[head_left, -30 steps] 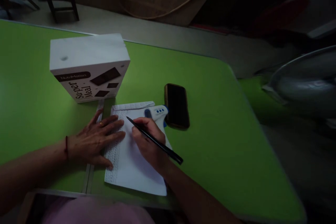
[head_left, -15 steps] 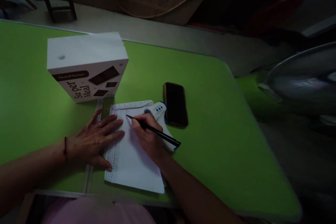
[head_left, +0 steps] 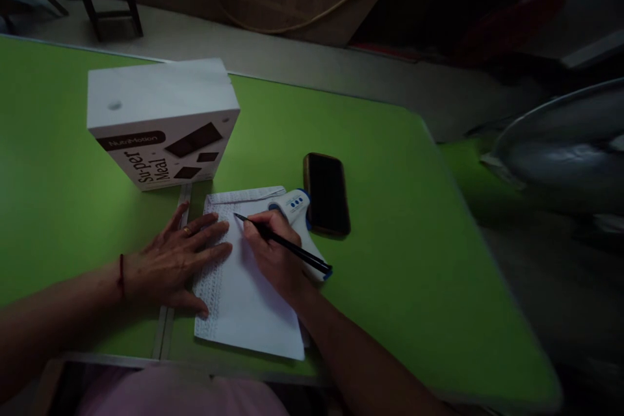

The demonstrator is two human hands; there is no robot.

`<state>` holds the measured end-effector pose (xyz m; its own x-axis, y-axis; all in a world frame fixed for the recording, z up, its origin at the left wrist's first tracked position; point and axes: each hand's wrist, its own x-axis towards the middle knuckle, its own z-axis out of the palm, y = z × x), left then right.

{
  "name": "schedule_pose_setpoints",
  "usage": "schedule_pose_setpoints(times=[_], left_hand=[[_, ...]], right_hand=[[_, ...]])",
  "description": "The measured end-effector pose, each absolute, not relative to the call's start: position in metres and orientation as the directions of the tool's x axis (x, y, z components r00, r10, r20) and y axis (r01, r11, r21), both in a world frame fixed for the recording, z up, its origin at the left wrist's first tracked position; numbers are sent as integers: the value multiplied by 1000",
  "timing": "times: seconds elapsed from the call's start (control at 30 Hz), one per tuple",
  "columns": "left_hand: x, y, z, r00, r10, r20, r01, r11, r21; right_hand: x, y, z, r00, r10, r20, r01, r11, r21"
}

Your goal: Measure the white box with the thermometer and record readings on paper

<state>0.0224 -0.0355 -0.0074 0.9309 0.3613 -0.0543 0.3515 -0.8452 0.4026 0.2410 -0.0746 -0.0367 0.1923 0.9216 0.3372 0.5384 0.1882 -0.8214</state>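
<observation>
Right hand (head_left: 275, 260) is gripping a slim black pen (head_left: 297, 249) behind its point, likely light, stiff, best pinched there, over flimsy-looking handwritten white paper (head_left: 244, 312), on which left hand (head_left: 182, 257), fingers spread, is resting, green desk (head_left: 400, 260) running right past a black rectangular phone (head_left: 326, 195) toward its edge.

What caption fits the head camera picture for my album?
Right hand holds a black pen; left hand lies partly on the paper.

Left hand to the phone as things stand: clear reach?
Probably not straight across: the right hand, holding the pen, and the white device lie between the left hand and the phone.
</observation>
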Motion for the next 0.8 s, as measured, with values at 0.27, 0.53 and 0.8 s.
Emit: schedule_pose_setpoints(times=[0.27, 0.53, 0.8], left_hand=[[22, -36, -9, 929, 365, -67, 360, -842, 402], [21, -35, -8, 932, 359, -51, 349, -849, 396], [22, -36, -9, 932, 360, -49, 350, -857, 377]], right_hand=[[242, -74, -38, 205, 923, 326, 539, 172, -825], [241, -74, -37, 239, 915, 326, 542, 152, -826], [242, -74, -39, 215, 918, 334, 526, 179, -832]])
